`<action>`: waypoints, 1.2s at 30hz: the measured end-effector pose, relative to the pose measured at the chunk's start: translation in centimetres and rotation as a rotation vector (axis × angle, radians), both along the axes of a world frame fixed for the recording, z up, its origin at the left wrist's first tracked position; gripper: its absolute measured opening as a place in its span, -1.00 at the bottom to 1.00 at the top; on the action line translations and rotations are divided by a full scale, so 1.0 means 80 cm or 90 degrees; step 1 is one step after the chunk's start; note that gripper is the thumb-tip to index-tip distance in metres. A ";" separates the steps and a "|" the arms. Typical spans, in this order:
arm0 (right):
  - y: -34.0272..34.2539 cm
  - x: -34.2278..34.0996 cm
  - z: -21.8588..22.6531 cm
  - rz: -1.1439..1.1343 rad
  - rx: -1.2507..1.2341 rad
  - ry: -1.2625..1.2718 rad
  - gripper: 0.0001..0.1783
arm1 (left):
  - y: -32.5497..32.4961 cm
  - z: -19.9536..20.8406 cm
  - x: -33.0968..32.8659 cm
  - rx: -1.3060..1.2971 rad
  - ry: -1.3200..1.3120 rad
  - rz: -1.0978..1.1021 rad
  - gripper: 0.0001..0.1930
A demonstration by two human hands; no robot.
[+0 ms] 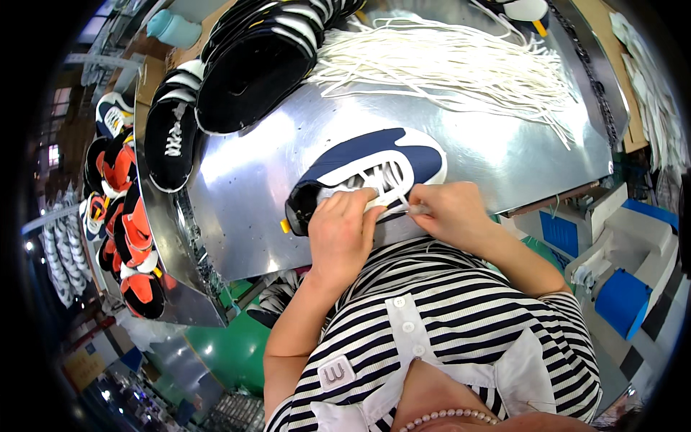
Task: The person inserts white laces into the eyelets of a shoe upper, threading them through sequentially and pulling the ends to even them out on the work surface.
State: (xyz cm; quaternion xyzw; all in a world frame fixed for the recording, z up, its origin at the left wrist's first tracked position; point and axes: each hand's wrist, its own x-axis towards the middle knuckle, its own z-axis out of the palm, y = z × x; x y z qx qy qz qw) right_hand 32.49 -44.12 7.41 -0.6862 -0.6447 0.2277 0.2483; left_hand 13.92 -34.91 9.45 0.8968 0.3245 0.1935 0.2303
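Observation:
A navy and white shoe upper (345, 157) lies tilted on the metal tabletop, its toe pointing up and right. White lace (385, 176) crosses its opening in rows. My left hand (340, 229) is closed at the near side of the eyelets, thumb and fingers pinched on the lace. My right hand (453, 210) sits just right of it, fingers pinched on a white lace end. A short stretch of lace runs between the two hands. The fingers partly hide the near edge of the upper.
A bundle of white shoelaces (446, 68) lies spread behind the upper. Stacked black and white uppers (248, 83) stand back left, beside a laced black one (171, 144). Orange and black uppers (137, 230) fill the left side. A teal bottle (174, 29) is at the far left.

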 end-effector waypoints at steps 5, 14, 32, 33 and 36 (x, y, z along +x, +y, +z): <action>0.000 0.001 0.035 -0.013 0.029 0.130 -0.85 | 0.022 -0.007 0.003 0.012 -0.082 0.054 -0.77; -0.011 0.002 0.006 -0.058 0.144 0.225 -0.80 | 0.028 0.002 0.003 0.096 -0.191 0.049 -0.84; 0.016 0.000 0.001 -0.068 -0.040 0.536 -0.86 | 0.028 -0.001 0.000 0.061 0.124 0.004 -0.79; 0.029 -0.003 -0.002 -0.077 0.041 0.488 -0.87 | 0.029 0.001 0.001 0.013 0.115 0.012 -0.78; 0.056 -0.007 -0.010 -0.103 0.174 0.424 -0.86 | 0.041 -0.006 0.002 -0.099 0.035 -0.014 -0.77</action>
